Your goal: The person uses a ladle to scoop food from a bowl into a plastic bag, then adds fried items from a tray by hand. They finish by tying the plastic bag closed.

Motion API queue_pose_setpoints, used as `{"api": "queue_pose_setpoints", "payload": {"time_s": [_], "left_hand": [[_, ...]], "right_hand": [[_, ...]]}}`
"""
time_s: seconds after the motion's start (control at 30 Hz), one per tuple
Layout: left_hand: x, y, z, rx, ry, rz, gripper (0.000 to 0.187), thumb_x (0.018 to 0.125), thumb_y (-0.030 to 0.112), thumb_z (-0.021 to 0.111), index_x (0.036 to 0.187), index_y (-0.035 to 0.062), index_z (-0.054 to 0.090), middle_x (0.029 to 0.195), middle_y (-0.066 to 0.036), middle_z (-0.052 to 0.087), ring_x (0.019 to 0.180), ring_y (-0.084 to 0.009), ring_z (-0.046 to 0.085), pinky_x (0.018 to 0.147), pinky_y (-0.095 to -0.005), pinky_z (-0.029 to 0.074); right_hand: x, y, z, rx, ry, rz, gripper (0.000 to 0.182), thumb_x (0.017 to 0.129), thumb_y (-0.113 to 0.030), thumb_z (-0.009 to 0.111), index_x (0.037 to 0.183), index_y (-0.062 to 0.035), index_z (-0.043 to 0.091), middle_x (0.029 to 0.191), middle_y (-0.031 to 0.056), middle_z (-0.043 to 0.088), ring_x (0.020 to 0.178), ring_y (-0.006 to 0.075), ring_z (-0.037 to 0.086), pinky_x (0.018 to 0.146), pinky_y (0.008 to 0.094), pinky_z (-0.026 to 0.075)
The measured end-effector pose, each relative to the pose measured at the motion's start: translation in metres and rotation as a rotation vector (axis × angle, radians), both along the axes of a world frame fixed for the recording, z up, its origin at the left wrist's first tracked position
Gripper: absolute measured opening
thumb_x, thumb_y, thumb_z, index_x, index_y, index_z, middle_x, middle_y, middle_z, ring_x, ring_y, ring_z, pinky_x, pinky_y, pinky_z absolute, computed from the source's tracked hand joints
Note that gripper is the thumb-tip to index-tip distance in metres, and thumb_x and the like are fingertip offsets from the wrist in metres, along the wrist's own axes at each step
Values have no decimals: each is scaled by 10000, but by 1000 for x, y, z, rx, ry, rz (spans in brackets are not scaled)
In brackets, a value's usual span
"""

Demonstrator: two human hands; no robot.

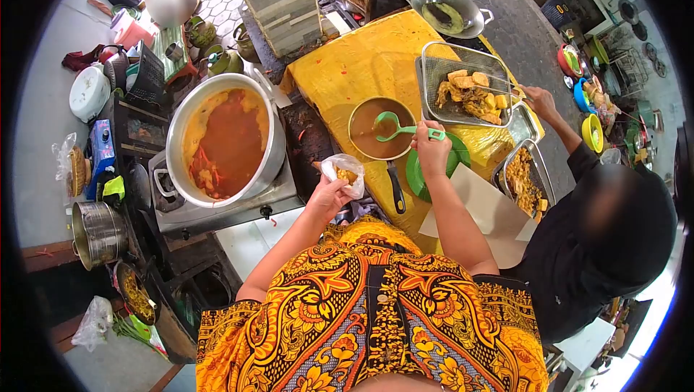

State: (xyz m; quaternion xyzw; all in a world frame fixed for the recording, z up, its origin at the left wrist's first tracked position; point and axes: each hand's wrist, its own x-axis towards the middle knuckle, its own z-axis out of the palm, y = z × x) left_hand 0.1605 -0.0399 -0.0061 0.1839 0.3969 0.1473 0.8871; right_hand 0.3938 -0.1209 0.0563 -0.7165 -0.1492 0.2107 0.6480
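Observation:
My left hand (pixel 329 199) holds up a small clear plastic bag (pixel 345 176) with yellowish food in it. In my right hand (pixel 433 141) is the handle of a green ladle (pixel 389 125), whose bowl dips into brown liquid in a round pan (pixel 380 152). The pan stands on the yellow-covered table (pixel 347 59), its black handle (pixel 396 188) pointing toward me. A green plate (pixel 413 173) lies partly under my right wrist. To the left, a large pot (pixel 272 168) of red-orange broth sits on the stove (pixel 217 220).
A wire basket (pixel 463 56) of fried pieces and a tray (pixel 551 175) of food stand to the right. A person in black (pixel 557 247) reaches toward the basket. A wok (pixel 475 12) is at the back; brown paper (pixel 470 204) lies near my right forearm.

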Motion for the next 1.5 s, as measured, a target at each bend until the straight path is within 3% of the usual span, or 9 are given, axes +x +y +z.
{"api": "queue_pose_setpoints", "payload": {"time_s": [0.37, 0.73, 1.0, 1.07, 1.5], "left_hand": [[3, -1, -1, -3, 22, -8, 662, 838, -13, 510, 1380, 208, 199, 1217, -112, 510, 987, -251, 613, 785, -403, 554], [5, 3, 2, 7, -47, -27, 693, 823, 9, 560, 1377, 222, 203, 1206, -108, 513, 1001, -239, 606, 780, -391, 554], [8, 6, 2, 6, -35, -22, 639, 824, 5, 565, 1347, 212, 261, 1187, -95, 523, 994, -222, 607, 767, -378, 555], [8, 7, 1, 30, -31, -29, 648, 811, 4, 572, 1339, 182, 242, 1239, -114, 491, 1030, -264, 601, 802, -398, 561], [9, 16, -7, -11, -85, 35, 604, 837, -31, 543, 1331, 186, 272, 1216, -117, 503, 1023, -259, 602, 827, -379, 559]], "right_hand": [[3, -6, -2, -3, 67, -36, 186, 892, -180, 571, 905, 2, 608, 656, 25, 566, 525, 84, 537, 493, 232, 461], [7, -12, -7, -29, 70, -53, 215, 893, -162, 577, 1020, 8, 611, 659, 43, 584, 517, 85, 546, 483, 233, 459], [12, -15, -14, 20, 107, -62, 186, 894, -163, 580, 975, 1, 611, 658, 52, 593, 517, 93, 558, 486, 233, 464], [12, -18, -13, 29, 98, -55, 186, 895, -167, 580, 972, -1, 612, 658, 53, 594, 520, 95, 563, 489, 234, 467], [-43, -49, 50, 173, 175, 73, 218, 917, -190, 555, 953, 21, 597, 730, 103, 632, 551, 143, 600, 537, 255, 506]]}}
